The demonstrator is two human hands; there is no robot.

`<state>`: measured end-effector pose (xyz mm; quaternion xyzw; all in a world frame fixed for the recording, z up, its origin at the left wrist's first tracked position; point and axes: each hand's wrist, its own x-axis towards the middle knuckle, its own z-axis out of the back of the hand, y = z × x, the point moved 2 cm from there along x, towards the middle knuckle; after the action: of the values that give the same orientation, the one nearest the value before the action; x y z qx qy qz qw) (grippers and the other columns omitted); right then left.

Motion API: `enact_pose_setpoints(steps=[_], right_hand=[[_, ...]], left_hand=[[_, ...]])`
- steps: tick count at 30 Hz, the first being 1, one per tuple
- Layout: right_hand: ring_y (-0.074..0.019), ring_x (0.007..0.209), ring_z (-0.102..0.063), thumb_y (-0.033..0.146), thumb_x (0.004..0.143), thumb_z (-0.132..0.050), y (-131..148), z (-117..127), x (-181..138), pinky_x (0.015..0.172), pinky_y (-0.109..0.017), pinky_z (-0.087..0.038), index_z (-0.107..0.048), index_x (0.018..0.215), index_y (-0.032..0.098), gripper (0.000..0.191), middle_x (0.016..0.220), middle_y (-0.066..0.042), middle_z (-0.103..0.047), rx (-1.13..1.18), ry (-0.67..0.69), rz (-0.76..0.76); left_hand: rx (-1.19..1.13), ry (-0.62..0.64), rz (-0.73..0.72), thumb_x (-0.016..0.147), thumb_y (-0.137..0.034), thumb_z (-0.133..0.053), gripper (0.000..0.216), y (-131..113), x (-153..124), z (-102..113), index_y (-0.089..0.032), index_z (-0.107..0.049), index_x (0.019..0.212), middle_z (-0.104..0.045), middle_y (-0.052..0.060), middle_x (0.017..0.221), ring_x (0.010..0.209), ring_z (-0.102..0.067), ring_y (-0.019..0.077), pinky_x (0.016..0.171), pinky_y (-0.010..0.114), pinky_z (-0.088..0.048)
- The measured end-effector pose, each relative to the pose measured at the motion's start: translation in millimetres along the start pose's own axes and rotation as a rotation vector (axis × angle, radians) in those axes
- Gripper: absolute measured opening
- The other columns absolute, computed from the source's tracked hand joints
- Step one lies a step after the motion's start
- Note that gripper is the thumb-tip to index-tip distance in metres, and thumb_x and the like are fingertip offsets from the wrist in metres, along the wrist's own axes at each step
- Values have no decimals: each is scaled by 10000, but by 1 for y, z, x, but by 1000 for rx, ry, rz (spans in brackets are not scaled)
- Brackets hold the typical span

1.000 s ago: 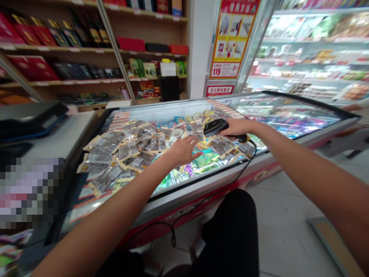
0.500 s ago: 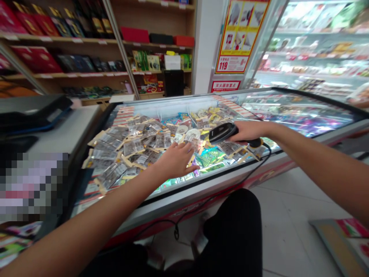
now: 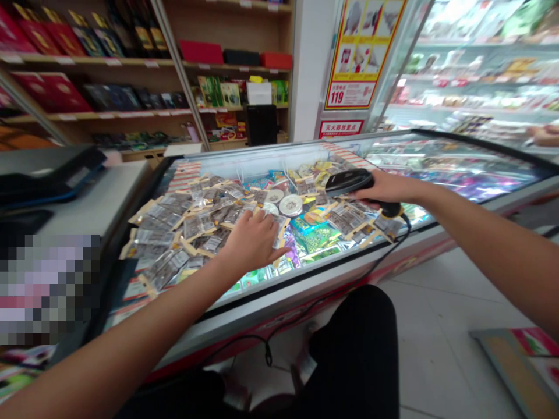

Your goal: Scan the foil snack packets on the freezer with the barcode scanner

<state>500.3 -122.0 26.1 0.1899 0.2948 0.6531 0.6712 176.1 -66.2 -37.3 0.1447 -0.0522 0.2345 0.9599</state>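
Observation:
Many small silvery packets with tan card tops lie spread over the glass lid of a chest freezer. My left hand lies flat on the packets near the lid's middle, fingers stretched out over one of them. My right hand is closed round the grip of a black barcode scanner, held just above the packets at the right, its head pointing left. The scanner's black cable drops over the freezer's front edge to the floor.
A grey counter with a black device stands to the left of the freezer. Wooden shelves of boxed goods fill the back wall. An open chiller and a red and yellow poster stand at the right. Another person's hand shows at the far right.
My left hand has slid left and toward me across the packets. My right hand with the scanner has shifted slightly right.

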Motion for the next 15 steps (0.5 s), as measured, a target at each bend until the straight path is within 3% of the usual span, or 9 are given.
enact_pose_setpoints(steps=[3,6,9,12,15], right_hand=[[-138,447,-483,444,772,-795,-8,1,0,513,-307,-430,-558,593,217,374,487,-8,-544,95,-118,-35],[-141,447,-473,441,757,-805,-6,-4,1,475,-305,-409,-573,620,217,350,491,-11,-548,155,-179,-49],[-138,448,-471,459,759,-798,2,-10,2,472,-304,-417,-562,600,222,370,478,-9,-546,149,-168,-23],[-136,446,-480,493,775,-774,8,-17,-1,486,-300,-423,-560,562,220,407,465,-16,-547,98,-140,-12],[-144,446,-495,501,766,-776,4,-24,-6,504,-310,-430,-556,530,217,430,470,-22,-556,25,-130,-30]], left_hand=[[-44,-52,38,1002,-680,-354,639,1,23,0,-158,-683,1169,-660,219,1213,1177,-570,421,967,570,-443],[-152,-97,48,1040,-584,-360,578,2,66,-11,-154,-603,1339,-560,207,1459,1348,-497,402,1063,556,-419],[-250,-21,66,1058,-517,-375,600,6,114,-26,-149,-454,1525,-375,164,1665,1516,-356,348,1201,499,-321],[-265,124,64,1063,-530,-352,613,7,140,-33,-138,-495,1512,-463,170,1612,1468,-445,335,1191,470,-347],[-199,160,15,1049,-582,-356,644,1,133,-26,-113,-630,1395,-568,205,1496,1399,-507,376,1120,491,-418]])
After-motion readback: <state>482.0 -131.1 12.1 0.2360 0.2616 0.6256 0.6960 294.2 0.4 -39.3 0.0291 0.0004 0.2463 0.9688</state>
